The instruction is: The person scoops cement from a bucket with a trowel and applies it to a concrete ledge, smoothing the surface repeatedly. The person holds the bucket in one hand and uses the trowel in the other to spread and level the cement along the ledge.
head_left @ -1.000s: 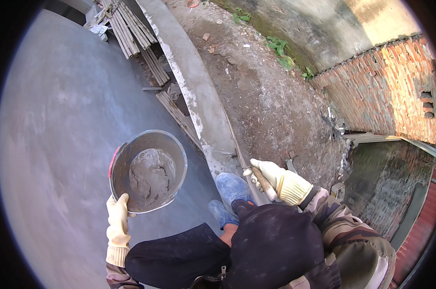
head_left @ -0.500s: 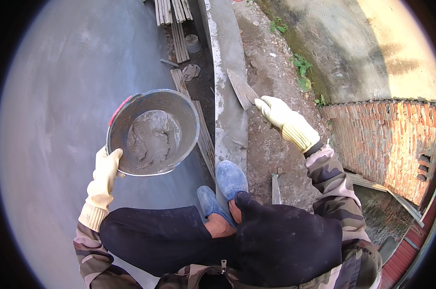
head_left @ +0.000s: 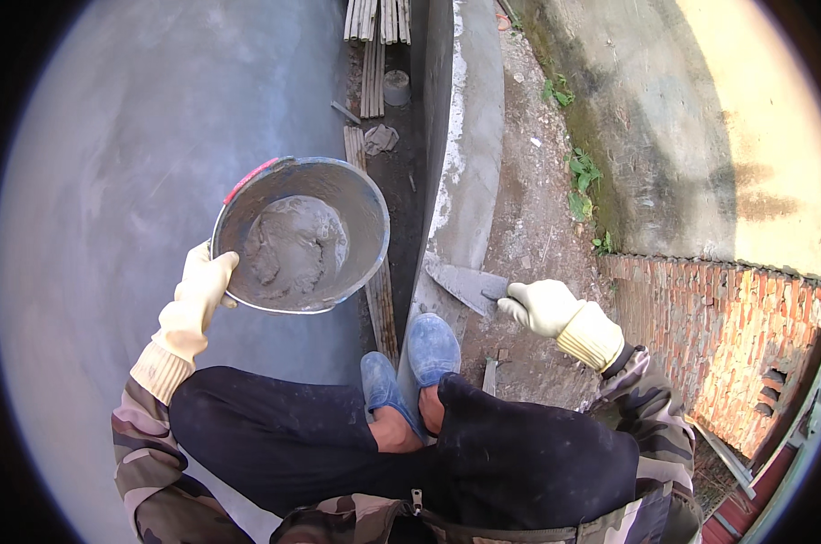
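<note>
My gloved left hand [head_left: 199, 276] grips the rim of a bucket [head_left: 367, 204], thumb over the edge, and holds it tilted so its inside shows. Wet grey mortar [head_left: 297, 245] covers the bucket's bottom. In my gloved right hand [head_left: 546, 308] is a pointing trowel [head_left: 469, 287], fingers wrapped round its handle. The trowel's blade points left and lies over the top of a narrow concrete wall [head_left: 469, 172], just ahead of my blue shoes. Whether the blade touches the wall top I cannot tell.
My blue shoes [head_left: 433, 349] stand on and beside the narrow wall top. Left of it, lower down, lie wooden strips [head_left: 374, 77], a cloth [head_left: 381, 139] and a round grey block [head_left: 396, 88]. A smooth grey surface [head_left: 157, 136] fills the left; a brick wall [head_left: 719, 326] stands at right.
My right hand has brought the trowel nearer to my feet, its blade now turned more to the left across the wall top. The view has shifted slightly; the bucket stays in my left hand.
</note>
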### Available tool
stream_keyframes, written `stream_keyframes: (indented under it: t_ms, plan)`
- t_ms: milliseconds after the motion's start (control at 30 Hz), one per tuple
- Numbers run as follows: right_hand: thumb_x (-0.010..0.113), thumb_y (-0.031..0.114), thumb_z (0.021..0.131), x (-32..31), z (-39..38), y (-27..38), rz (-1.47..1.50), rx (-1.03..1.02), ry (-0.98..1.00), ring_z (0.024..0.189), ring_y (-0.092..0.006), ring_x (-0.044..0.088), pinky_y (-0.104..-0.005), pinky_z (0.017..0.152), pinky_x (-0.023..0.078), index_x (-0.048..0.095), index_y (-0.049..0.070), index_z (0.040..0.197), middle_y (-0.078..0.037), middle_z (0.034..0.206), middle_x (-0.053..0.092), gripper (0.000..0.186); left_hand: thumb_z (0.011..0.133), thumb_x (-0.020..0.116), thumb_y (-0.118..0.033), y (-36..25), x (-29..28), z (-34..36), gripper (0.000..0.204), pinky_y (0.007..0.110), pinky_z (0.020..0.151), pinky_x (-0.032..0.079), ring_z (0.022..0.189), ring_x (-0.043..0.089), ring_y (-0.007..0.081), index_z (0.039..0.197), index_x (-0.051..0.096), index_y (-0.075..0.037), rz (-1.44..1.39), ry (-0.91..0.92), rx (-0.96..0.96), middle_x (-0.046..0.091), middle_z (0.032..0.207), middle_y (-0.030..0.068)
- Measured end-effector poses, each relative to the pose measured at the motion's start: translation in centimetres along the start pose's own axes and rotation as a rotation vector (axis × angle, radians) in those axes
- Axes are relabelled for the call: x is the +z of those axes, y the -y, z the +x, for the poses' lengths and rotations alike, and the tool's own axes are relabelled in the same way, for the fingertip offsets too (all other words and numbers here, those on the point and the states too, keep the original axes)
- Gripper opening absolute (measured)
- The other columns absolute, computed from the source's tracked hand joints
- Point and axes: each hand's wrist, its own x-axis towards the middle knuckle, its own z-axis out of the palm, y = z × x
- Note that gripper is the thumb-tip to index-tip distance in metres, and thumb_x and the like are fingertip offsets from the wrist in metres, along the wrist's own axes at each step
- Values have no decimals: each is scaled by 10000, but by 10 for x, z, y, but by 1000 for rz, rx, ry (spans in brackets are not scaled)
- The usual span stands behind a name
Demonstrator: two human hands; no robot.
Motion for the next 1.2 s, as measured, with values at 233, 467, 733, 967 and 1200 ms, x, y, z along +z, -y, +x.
stream_keyframes:
  t_ms: [233, 467, 733, 967, 1200]
  plan:
    - [569, 493, 1091, -81, 123, -45, -155, 285, -583, 945, -456, 745, -562, 856, 576, 705, 82, 1130, -228, 962, 770, 434, 998, 571, -126, 6, -2, 1, 290, 307, 489, 555, 593, 662, 161, 1213, 706, 12, -26, 9, 4, 733, 857, 89]
    - [602, 463, 1089, -102, 148, -68, -235, 133, -417, 903, -455, 731, -552, 810, 565, 700, 68, 1003, -233, 898, 740, 416, 995, 571, -127, 8, 0, -5, 285, 297, 492, 555, 606, 665, 155, 1202, 708, 14, -43, -41, -6, 726, 852, 84]
    - [633, 372, 1074, -9, 52, -4, -252, -170, -121, 782, -427, 740, -539, 712, 585, 652, 52, 993, -197, 815, 730, 331, 987, 571, -121, 14, -2, -1, 275, 295, 498, 555, 592, 672, 160, 1186, 710, 8, -60, -35, -35, 731, 852, 92]
    - [650, 458, 1073, 0, 15, 30, 74, -46, -291, 803, -456, 727, -548, 735, 564, 662, 55, 984, -218, 831, 719, 413, 976, 573, -102, 16, -2, 1, 279, 317, 485, 562, 580, 679, 178, 1195, 700, 15, -90, -30, -14, 738, 853, 107]
    - [691, 318, 1084, 23, -25, -30, 526, 341, -939, 682, -178, 699, -350, 660, 561, 680, 18, 1134, -107, 763, 702, 304, 981, 596, -101, 21, -3, 2, 271, 318, 461, 570, 583, 686, 187, 1198, 702, 22, -164, -28, -17, 739, 848, 105]
